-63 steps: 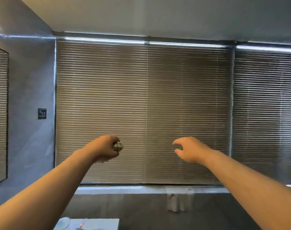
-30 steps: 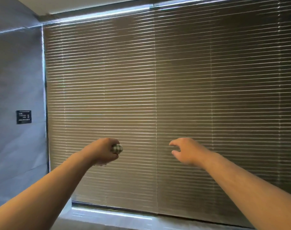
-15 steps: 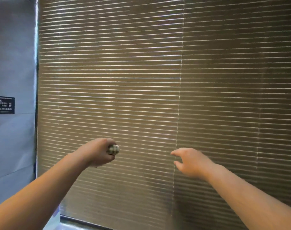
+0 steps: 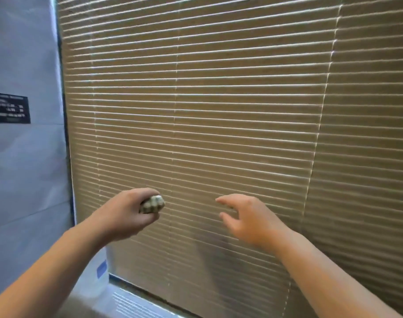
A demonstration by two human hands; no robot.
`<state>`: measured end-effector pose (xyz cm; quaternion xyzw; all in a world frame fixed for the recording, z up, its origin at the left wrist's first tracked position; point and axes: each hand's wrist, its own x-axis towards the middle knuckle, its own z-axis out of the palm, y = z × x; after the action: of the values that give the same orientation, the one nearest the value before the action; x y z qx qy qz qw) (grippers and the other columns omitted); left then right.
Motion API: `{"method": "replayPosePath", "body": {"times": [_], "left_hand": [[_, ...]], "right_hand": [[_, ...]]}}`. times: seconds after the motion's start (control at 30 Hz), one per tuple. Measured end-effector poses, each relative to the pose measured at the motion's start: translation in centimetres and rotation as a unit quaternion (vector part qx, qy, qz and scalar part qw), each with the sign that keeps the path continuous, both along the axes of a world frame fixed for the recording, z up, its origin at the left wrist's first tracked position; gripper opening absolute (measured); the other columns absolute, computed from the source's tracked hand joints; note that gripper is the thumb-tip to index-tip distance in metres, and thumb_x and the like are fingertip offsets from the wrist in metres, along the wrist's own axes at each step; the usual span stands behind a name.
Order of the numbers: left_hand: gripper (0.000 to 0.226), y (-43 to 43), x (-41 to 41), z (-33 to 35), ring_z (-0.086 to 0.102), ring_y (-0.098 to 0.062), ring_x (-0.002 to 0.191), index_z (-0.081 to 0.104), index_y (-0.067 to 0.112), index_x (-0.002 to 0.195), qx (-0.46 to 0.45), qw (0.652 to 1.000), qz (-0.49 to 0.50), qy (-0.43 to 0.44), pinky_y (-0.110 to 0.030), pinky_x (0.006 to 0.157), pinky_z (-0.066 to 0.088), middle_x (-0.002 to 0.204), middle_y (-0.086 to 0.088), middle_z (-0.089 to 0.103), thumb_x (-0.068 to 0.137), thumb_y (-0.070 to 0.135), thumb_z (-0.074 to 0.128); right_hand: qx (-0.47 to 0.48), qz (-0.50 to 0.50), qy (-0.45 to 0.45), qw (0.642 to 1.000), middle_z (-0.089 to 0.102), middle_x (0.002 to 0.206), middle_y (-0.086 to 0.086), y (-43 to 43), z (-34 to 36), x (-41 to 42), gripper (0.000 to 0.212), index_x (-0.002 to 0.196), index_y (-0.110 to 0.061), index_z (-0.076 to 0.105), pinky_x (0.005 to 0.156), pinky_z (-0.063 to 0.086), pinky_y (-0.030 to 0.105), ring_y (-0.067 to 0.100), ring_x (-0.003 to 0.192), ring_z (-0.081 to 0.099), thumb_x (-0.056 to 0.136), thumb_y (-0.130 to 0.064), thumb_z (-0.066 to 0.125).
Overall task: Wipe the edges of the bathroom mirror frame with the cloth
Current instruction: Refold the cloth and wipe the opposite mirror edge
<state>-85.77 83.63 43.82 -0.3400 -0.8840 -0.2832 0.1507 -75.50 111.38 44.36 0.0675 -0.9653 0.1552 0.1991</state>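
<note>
My left hand (image 4: 127,214) is closed in a fist around a balled-up checked cloth (image 4: 152,204), of which only a small green-and-white end pokes out past the thumb. My right hand (image 4: 248,218) is held out beside it, fingers loosely spread and holding nothing. Both hands hover in front of a window blind. No mirror or mirror frame is in view.
A tan slatted blind (image 4: 230,111) fills most of the view, close ahead. A grey wall (image 4: 23,168) with a small dark sign (image 4: 11,107) lies to the left. A pale sill (image 4: 136,304) runs below the blind.
The view has come closer to the blind and tilted; the mirror seen at far left earlier has dropped out of view. Both hands keep their poses, the left still gripping the cloth.
</note>
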Motion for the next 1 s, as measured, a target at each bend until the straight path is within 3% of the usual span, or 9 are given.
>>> {"method": "replayPosePath", "body": {"times": [0.17, 0.3, 0.43, 0.5, 0.6, 0.7, 0.8, 0.87, 1.0], "left_hand": [[0.006, -0.2, 0.2, -4.1, 0.059, -0.013, 0.062, 0.057, 0.026, 0.088, 0.125, 0.989, -0.004, -0.074, -0.03, 0.062, 0.051, 0.077, 0.0, 0.063, 0.094, 0.027, 0.058], [0.052, 0.3, -0.4, -6.2, 0.059, -0.013, 0.066, 0.059, 0.024, 0.091, 0.213, 0.975, 0.04, -0.048, -0.006, 0.056, 0.042, 0.078, 0.0, 0.059, 0.085, 0.072, 0.042], [0.057, 0.9, -1.3, -9.6, 0.062, -0.031, 0.073, 0.062, 0.054, 0.104, 0.309, 0.936, 0.13, -0.107, -0.038, 0.059, 0.053, 0.096, 0.005, 0.061, 0.066, 0.091, 0.044], [0.057, 1.6, -1.8, -11.3, 0.068, -0.029, 0.077, 0.066, 0.047, 0.11, 0.373, 0.904, 0.153, -0.142, -0.048, 0.069, 0.055, 0.098, -0.005, 0.067, 0.068, 0.085, 0.054], [0.02, 2.8, -2.3, -11.9, 0.07, -0.019, 0.082, 0.076, 0.033, 0.09, 0.472, 0.84, 0.214, -0.164, -0.033, 0.074, 0.056, 0.09, -0.009, 0.075, 0.091, 0.041, 0.058], [0.036, 2.9, -2.9, -12.4, 0.07, -0.017, 0.077, 0.077, 0.027, 0.081, 0.509, 0.796, 0.282, -0.166, -0.031, 0.071, 0.056, 0.084, -0.008, 0.075, 0.099, 0.015, 0.048], [0.024, 2.0, -2.9, -12.4, 0.069, -0.019, 0.067, 0.074, 0.017, 0.085, 0.531, 0.762, 0.343, -0.144, -0.026, 0.056, 0.054, 0.08, -0.01, 0.075, 0.096, 0.011, 0.054], [0.022, 1.1, -3.0, -12.9, 0.068, -0.026, 0.072, 0.074, 0.02, 0.085, 0.533, 0.748, 0.374, -0.13, -0.038, 0.065, 0.05, 0.082, -0.012, 0.075, 0.096, 0.011, 0.057], [0.018, -0.3, -2.6, -13.4, 0.07, -0.024, 0.075, 0.072, 0.019, 0.087, 0.606, 0.7, 0.354, -0.131, -0.036, 0.065, 0.055, 0.086, -0.013, 0.074, 0.094, 0.019, 0.055]], "right_hand": [[-0.08, 0.058, 0.014, 0.995, 0.061, 0.125, -0.018, -1.3, -3.4, -4.8, 0.035, 0.132, -0.029, 0.06, 0.102, 0.047, 0.026, 0.0, 0.114, 0.056, 0.097, -0.036, 0.055], [-0.173, 0.118, 0.01, 0.978, 0.064, 0.1, -0.027, -3.0, -6.2, -9.2, 0.025, 0.117, -0.03, 0.069, 0.09, 0.051, 0.022, -0.005, 0.096, 0.06, 0.095, -0.032, 0.06], [-0.241, 0.191, -0.019, 0.951, 0.067, 0.095, -0.024, -5.2, -9.2, -13.0, 0.016, 0.106, -0.03, 0.072, 0.08, 0.049, 0.014, -0.005, 0.093, 0.06, 0.093, -0.028, 0.063], [-0.267, 0.22, -0.042, 0.937, 0.069, 0.09, -0.02, -6.1, -10.7, -14.7, 0.012, 0.097, -0.026, 0.075, 0.075, 0.046, 0.01, -0.003, 0.091, 0.061, 0.091, -0.021, 0.065], [-0.315, 0.259, -0.083, 0.909, 0.07, 0.083, -0.018, -7.4, -12.7, -16.8, 0.013, 0.083, -0.028, 0.075, 0.07, 0.045, 0.012, 0.003, 0.083, 0.064, 0.088, -0.02, 0.067], [-0.347, 0.314, -0.114, 0.876, 0.07, 0.084, -0.018, -9.1, -13.5, -17.8, 0.019, 0.082, -0.031, 0.074, 0.072, 0.051, 0.022, 0.008, 0.079, 0.066, 0.08, -0.043, 0.06], [-0.371, 0.341, -0.153, 0.85, 0.07, 0.088, -0.016, -10.8, -14.1, -18.5, 0.03, 0.089, -0.037, 0.073, 0.074, 0.052, 0.027, 0.011, 0.079, 0.065, 0.069, -0.054, 0.059], [-0.363, 0.36, -0.178, 0.841, 0.069, 0.089, -0.014, -11.9, -14.6, -19.2, 0.032, 0.096, -0.043, 0.07, 0.074, 0.053, 0.03, 0.013, 0.078, 0.063, 0.067, -0.052, 0.063], [-0.373, 0.368, -0.197, 0.829, 0.07, 0.079, -0.009, -13.6, -15.0, -20.0, 0.012, 0.091, -0.032, 0.071, 0.07, 0.053, 0.035, 0.011, 0.069, 0.062, 0.082, -0.024, 0.069]]}}
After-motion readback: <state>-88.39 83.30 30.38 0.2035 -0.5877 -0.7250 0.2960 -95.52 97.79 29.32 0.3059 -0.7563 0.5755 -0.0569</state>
